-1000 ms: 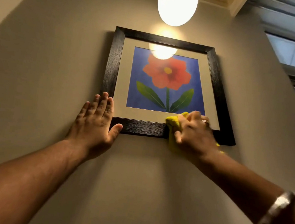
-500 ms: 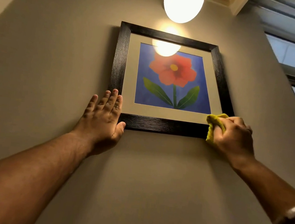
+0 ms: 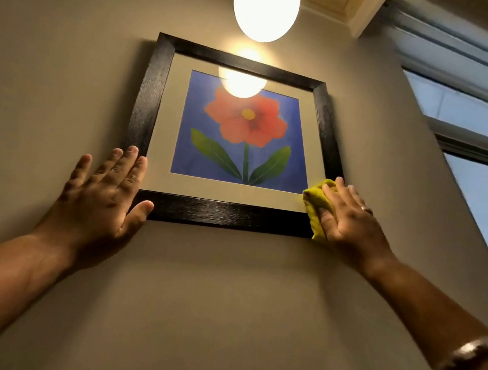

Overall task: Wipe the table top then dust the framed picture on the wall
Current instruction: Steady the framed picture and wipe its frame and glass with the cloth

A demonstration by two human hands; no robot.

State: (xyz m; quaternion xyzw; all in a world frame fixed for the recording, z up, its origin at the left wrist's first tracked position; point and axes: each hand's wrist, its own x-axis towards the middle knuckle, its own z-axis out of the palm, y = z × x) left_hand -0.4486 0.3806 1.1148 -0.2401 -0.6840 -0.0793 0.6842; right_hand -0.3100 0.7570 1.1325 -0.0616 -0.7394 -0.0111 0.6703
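Observation:
A framed picture [image 3: 221, 214] hangs on the beige wall: black frame, pale mount, a red flower on blue. My left hand [image 3: 105, 193] lies flat on the wall at the frame's lower left corner, fingers spread, thumb under the bottom edge, holding nothing. My right hand [image 3: 351, 221] presses a yellow cloth [image 3: 315, 197] flat against the frame's lower right corner, fingers extended over it. The cloth is mostly covered by the hand. No table is in view.
A glowing egg-shaped lamp [image 3: 266, 5] hangs just above the frame and reflects in the glass. A window [image 3: 487, 170] with a grey frame fills the right side. Bare wall [image 3: 217, 303] spreads below and left of the picture.
My right hand slid the cloth rightward along the bottom edge from the middle to the lower right corner, and its fingers have flattened out. My left hand stayed at the lower left corner.

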